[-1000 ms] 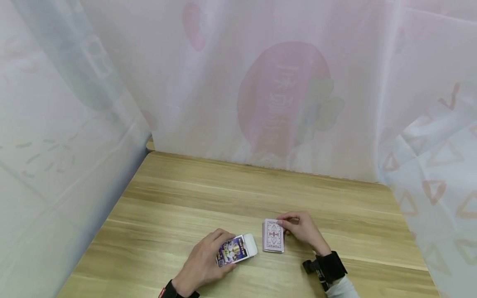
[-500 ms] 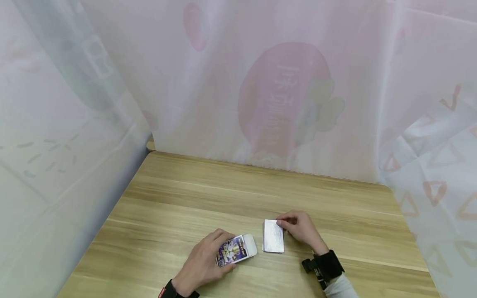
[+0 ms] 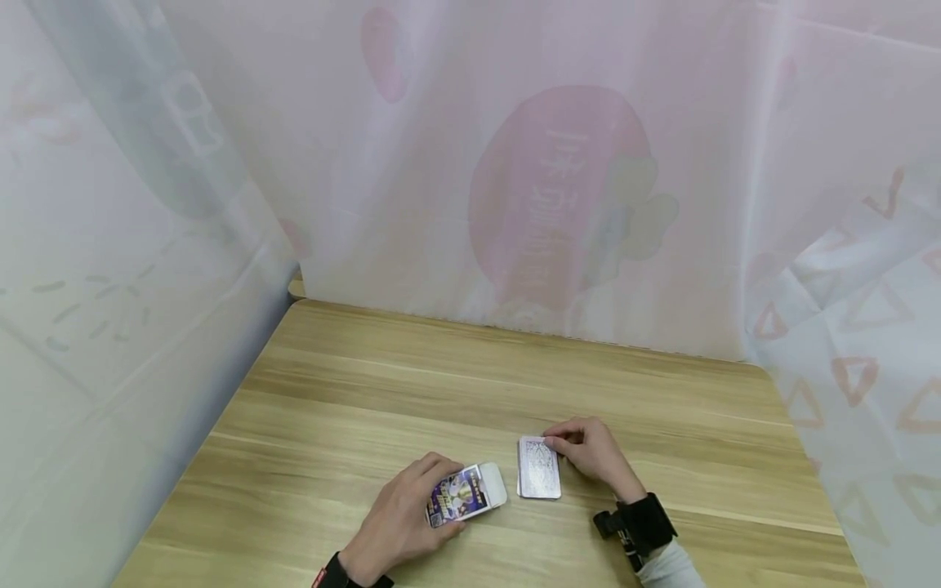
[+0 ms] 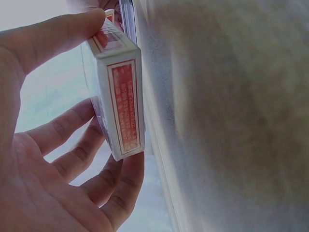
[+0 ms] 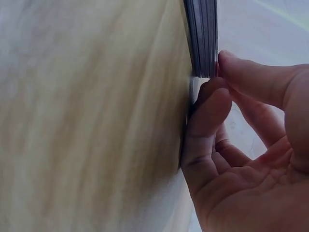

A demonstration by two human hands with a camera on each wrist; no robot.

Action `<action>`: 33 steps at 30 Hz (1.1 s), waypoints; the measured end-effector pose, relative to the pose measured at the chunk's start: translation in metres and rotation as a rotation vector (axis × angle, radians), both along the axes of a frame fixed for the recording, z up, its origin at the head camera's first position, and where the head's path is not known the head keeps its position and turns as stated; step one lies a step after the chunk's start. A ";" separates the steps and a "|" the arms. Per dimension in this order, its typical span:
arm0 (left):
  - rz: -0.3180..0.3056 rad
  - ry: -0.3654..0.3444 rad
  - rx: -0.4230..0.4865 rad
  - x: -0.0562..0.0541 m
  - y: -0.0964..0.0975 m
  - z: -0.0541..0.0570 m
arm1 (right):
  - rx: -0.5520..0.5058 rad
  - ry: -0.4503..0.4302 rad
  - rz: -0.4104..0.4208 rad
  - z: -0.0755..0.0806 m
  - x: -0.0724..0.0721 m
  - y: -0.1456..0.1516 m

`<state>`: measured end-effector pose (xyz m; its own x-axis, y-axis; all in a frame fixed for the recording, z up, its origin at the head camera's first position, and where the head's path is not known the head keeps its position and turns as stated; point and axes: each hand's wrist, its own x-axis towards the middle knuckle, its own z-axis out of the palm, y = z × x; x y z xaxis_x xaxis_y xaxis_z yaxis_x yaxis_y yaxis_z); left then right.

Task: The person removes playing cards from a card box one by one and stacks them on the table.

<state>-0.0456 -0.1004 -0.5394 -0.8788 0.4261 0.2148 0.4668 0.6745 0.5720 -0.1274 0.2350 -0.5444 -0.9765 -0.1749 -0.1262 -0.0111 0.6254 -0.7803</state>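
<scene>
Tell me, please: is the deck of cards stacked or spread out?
Stacked: the deck of cards lies in one pile, and the right wrist view shows its edges packed together.

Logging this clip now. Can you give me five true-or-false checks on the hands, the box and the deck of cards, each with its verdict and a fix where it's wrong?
1. The left hand holds the box. True.
2. The deck stands on edge. False: it lies flat on the table.
3. The right hand touches a corner of the deck. True.
4. The white end of the box points away from the deck. False: it points toward the deck.
5. The top of the deck shows a printed pattern. True.
</scene>
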 end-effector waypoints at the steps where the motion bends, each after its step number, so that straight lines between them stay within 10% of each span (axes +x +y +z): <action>1: -0.001 -0.001 0.000 0.000 0.000 0.000 | 0.003 0.001 -0.003 0.000 0.000 0.000; 16: 0.000 0.007 -0.002 -0.004 0.001 -0.003 | 0.019 0.063 -0.004 -0.002 -0.002 0.001; 25: -0.011 0.005 0.007 -0.003 0.003 -0.003 | 0.030 0.194 -0.077 0.008 0.017 -0.012; 33: -0.022 -0.003 0.011 -0.004 0.003 -0.002 | -0.106 0.258 0.021 0.021 0.039 -0.036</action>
<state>-0.0492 -0.0970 -0.5411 -0.8697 0.4431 0.2175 0.4802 0.6574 0.5808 -0.0880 0.1993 -0.5235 -0.9700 -0.1943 0.1460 -0.2299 0.5383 -0.8108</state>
